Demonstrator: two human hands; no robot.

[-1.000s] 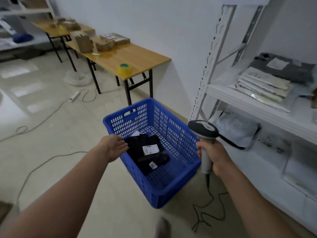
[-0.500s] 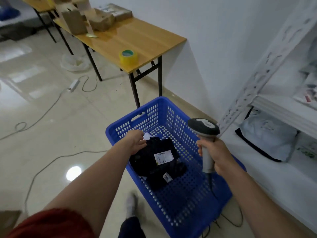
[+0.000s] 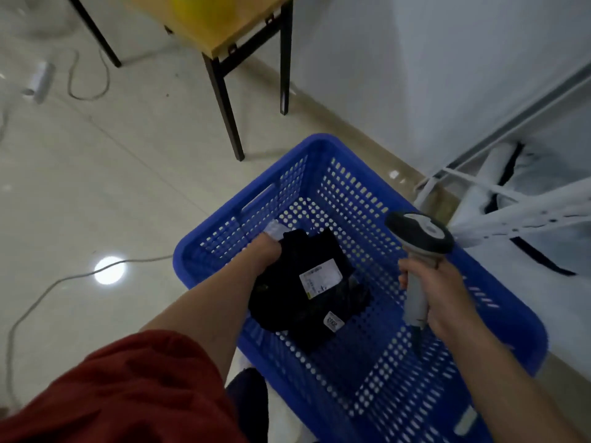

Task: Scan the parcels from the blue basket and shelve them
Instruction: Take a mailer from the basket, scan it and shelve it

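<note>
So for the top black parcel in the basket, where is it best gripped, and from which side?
Probably by its upper-left edge, from above and the left, where the left hand already closes on it. The black parcel is a soft bag lying flat in the blue basket, so its bunched edge gives fingers something to pinch, and the white label stays uncovered for the scanner.

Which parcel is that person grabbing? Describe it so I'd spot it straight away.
Find the blue basket on the floor beside the white shelving. Inside it lie dark bagged parcels, and the left hand is closing on the upper black parcel. It carries the larger white label facing up, while the parcel beneath it shows only a small white tag.
</note>
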